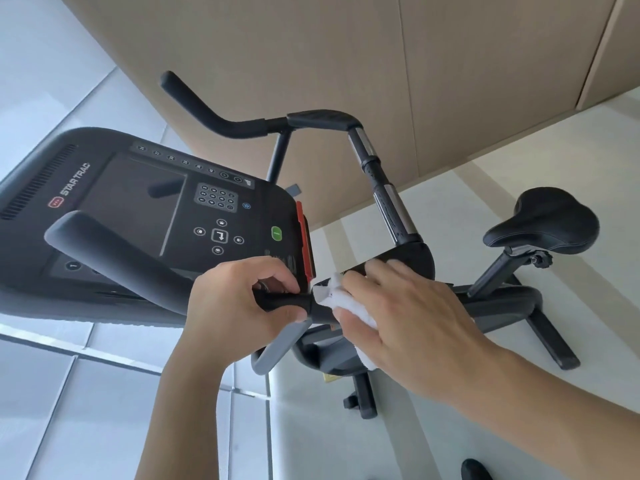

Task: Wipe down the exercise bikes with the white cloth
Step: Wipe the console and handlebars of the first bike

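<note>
A person's left hand (pixel 239 299) grips the near black handlebar (pixel 138 268) of an exercise bike (pixel 498 299), below its console (pixel 145 202). Just beside it, the right hand (pixel 398 313) lies with fingers extended, pressing a white cloth (pixel 332 296) against the bar, apparently at its joint.

The right hand (pixel 398 306) hides most of the white cloth (pixel 332 292); at seven o'clock the console (pixel 138 202) runs off-frame.
</note>
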